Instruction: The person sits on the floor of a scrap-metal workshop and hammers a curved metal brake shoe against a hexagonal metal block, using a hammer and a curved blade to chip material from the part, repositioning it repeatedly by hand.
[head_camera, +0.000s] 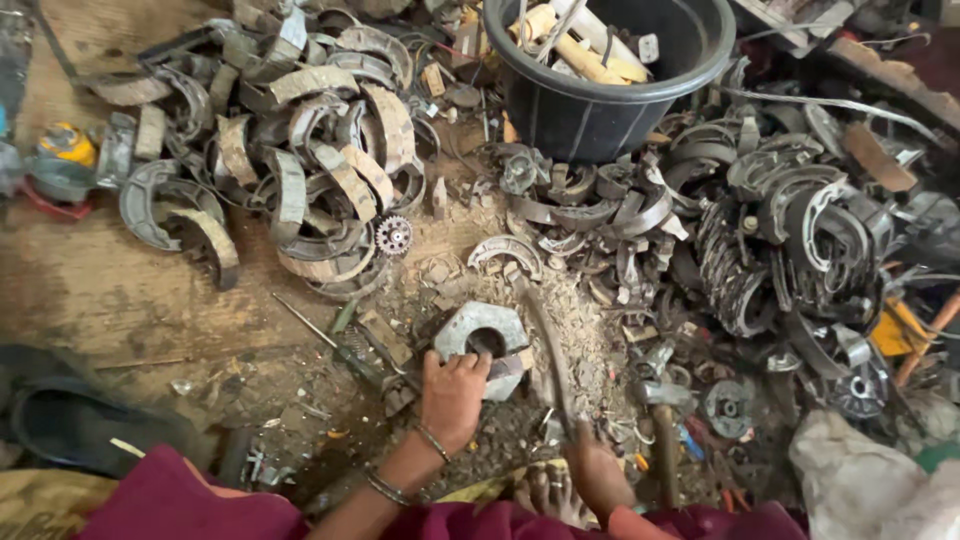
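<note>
Bare earth floor (90, 290), brown and dusty, strewn with grit and small metal scraps. Heaps of curved grey brake shoes (300, 150) piled upper left and across the right. A black plastic tub (600, 105), filled with pale sticks and scrap, is set at top centre. A small toothed gear (393, 235) is seen among the debris. Even daylight; soft shadows.

place: scrap-metal workshop | signs: heaps of worn brake shoes (330, 170), dirt floor (110, 290), black bucket (600, 85) of parts
</note>
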